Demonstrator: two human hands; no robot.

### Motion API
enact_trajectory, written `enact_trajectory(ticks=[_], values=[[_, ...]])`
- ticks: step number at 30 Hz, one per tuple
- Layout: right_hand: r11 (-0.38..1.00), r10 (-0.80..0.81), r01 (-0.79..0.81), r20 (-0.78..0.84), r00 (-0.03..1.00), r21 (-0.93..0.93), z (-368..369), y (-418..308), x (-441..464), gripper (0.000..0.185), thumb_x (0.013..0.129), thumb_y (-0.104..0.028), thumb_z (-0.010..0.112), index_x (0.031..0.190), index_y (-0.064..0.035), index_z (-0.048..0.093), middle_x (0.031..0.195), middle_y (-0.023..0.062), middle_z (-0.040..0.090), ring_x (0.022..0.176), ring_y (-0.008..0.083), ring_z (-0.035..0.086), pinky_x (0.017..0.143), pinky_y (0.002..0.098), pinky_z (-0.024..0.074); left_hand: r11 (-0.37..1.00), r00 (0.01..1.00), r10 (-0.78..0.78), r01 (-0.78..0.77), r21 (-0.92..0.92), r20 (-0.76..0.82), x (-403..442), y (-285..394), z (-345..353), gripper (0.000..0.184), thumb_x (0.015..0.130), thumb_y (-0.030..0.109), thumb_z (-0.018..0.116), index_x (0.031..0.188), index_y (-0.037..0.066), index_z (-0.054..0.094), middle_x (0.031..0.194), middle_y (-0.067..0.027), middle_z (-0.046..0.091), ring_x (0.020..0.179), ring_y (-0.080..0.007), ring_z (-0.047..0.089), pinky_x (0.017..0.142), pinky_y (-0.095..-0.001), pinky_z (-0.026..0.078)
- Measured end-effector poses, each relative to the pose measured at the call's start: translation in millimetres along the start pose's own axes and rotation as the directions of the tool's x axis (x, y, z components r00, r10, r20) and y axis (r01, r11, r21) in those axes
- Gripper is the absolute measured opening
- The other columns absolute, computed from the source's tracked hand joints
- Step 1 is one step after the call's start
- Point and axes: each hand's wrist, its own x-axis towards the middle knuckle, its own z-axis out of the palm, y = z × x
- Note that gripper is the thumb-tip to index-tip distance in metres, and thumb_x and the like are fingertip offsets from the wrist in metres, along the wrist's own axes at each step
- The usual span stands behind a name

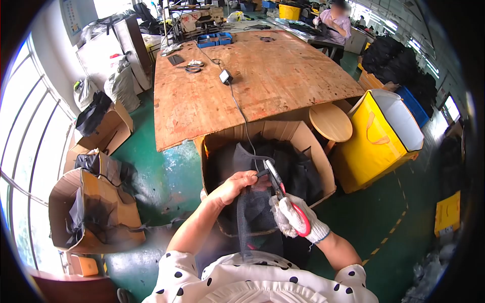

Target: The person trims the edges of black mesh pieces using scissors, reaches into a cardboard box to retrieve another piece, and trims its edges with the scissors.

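My bare left hand point(232, 189) is closed, thumb and fingers pinching the edge of a black mesh fabric piece point(254, 217) that hangs down toward my lap. A short dark strap end sticks out past the fingertips. My right hand point(289, 218), in a white knit glove, is wrapped round the red handles of a pair of scissors point(277, 183). The blades point up and away from me, right beside the strap end; whether they touch it I cannot tell. Under both hands stands an open cardboard box point(324, 174) with black fabric point(298, 169) heaped inside.
A large wooden table point(283, 76) lies ahead, with a small corded device point(225, 77) and blue trays point(214, 40). To the right are a round wooden stool point(331, 122) and a yellow bag point(365, 144). Another cardboard box point(113, 212) stands left. A person point(334, 25) works beyond the table.
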Motion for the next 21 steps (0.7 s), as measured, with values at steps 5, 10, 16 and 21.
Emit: enact_trajectory(ticks=[5, 10, 16, 21], values=[[0.947, -0.286, 0.266, 0.093, 0.954, 0.182, -23.2, 1.9, 15.1, 0.022, 0.091, -0.026, 0.052, 0.105, -0.0093, 0.048, 0.073, -0.001, 0.049, 0.051, 0.0069, 0.046, 0.044, 0.0209, 0.0399, 0.996, 0.999, 0.038, -0.038, 0.082, -0.001, 4.6, 0.3, 0.3, 0.044, 0.094, 0.02, 0.046, 0.132, -0.002, 0.04, 0.123, -0.011, 0.054, 0.114, -0.0178, 0.052, 0.099, -0.0284, 0.035], [0.648, -0.699, 0.528, -0.152, 0.699, -0.55, 7.0, -7.0, 18.7, 0.033, 0.083, -0.002, 0.061, 0.112, -0.008, 0.047, 0.079, -0.003, 0.043, 0.059, 0.0065, 0.046, 0.052, 0.0224, 0.0425, 0.866, 0.994, 0.106, -0.097, 0.491, 0.01, 16.4, -0.7, 21.5, 0.047, 0.097, 0.027, 0.043, 0.135, 0.0, 0.038, 0.127, -0.0113, 0.051, 0.116, -0.016, 0.045, 0.101, -0.0296, 0.032], [0.666, -0.357, 0.568, -0.463, 0.812, 0.483, -27.6, -58.2, 19.4, 0.01, 0.093, -0.022, 0.047, 0.092, -0.0126, 0.05, 0.065, -0.0046, 0.04, 0.049, 0.0077, 0.04, 0.041, 0.024, 0.0337, 0.6, 0.986, 0.167, -0.112, 0.792, 0.012, -23.3, 10.5, 4.9, 0.055, 0.086, 0.033, 0.061, 0.126, -0.001, 0.046, 0.121, -0.0185, 0.055, 0.111, -0.029, 0.055, 0.093, -0.0352, 0.043], [0.513, -0.816, 0.264, -0.37, 0.444, -0.816, -43.4, -68.8, -3.9, 0.053, 0.073, 0.003, 0.057, 0.123, -0.0075, 0.044, 0.08, 0.0005, 0.044, 0.059, 0.0101, 0.049, 0.051, 0.0247, 0.0443, 0.511, 0.965, 0.207, 0.032, 0.859, -0.159, -36.9, -20.3, 3.3, 0.051, 0.078, 0.015, 0.066, 0.124, 0.002, 0.049, 0.109, -0.0204, 0.061, 0.102, -0.0328, 0.06, 0.088, -0.0346, 0.047]])
